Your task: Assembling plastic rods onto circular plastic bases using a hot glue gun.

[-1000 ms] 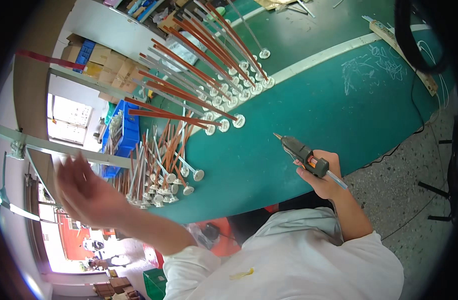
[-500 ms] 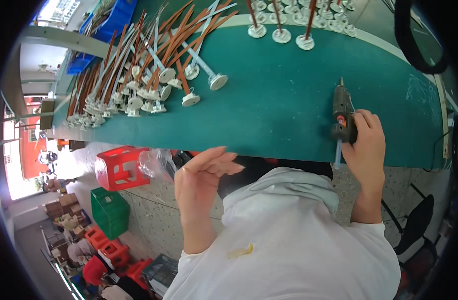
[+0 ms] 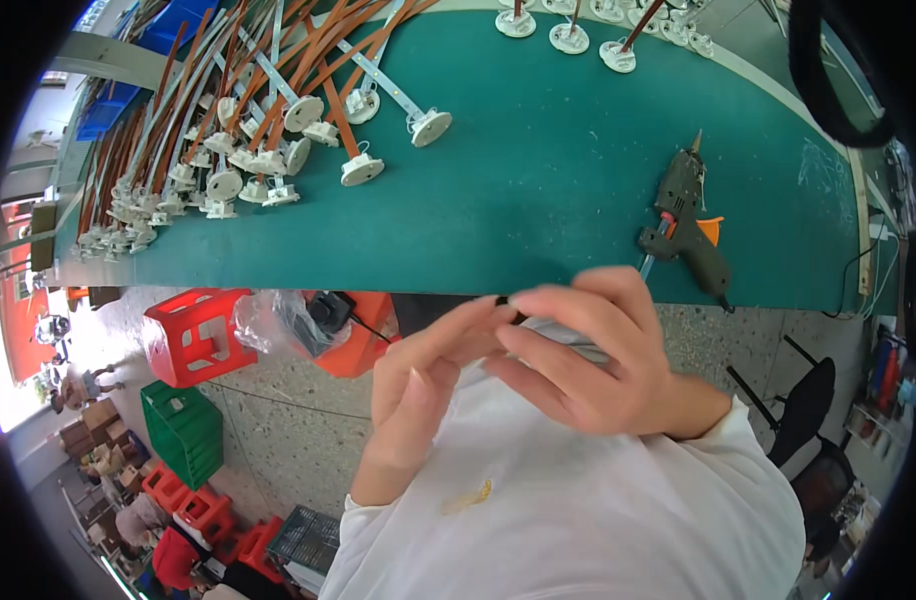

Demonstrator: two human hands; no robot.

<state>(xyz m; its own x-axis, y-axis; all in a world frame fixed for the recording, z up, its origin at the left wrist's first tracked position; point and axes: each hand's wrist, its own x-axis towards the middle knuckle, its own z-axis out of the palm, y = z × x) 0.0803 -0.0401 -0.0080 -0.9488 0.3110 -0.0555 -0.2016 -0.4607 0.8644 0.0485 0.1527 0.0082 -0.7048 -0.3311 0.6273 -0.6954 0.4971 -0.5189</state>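
Hands meet below the green table's near edge (image 3: pixel 458 272), left hand (image 3: pixel 423 385) and right hand (image 3: pixel 578 355) fingertips touching, fingers loosely extended, glue gun (image 3: pixel 683 225) lying untouched near that edge.

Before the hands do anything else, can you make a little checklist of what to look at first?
1. Glue gun put down flat on the green table: ok.
2. Both hands away from its tip: ok; left hand and right hand are together near the chest.
3. Something held between the fingers: cannot tell; only a small dark bit shows.
4. Gun's cord free of tangles: cannot tell.
5. Pile of brown strips with white round bases within reach on the table: ok.
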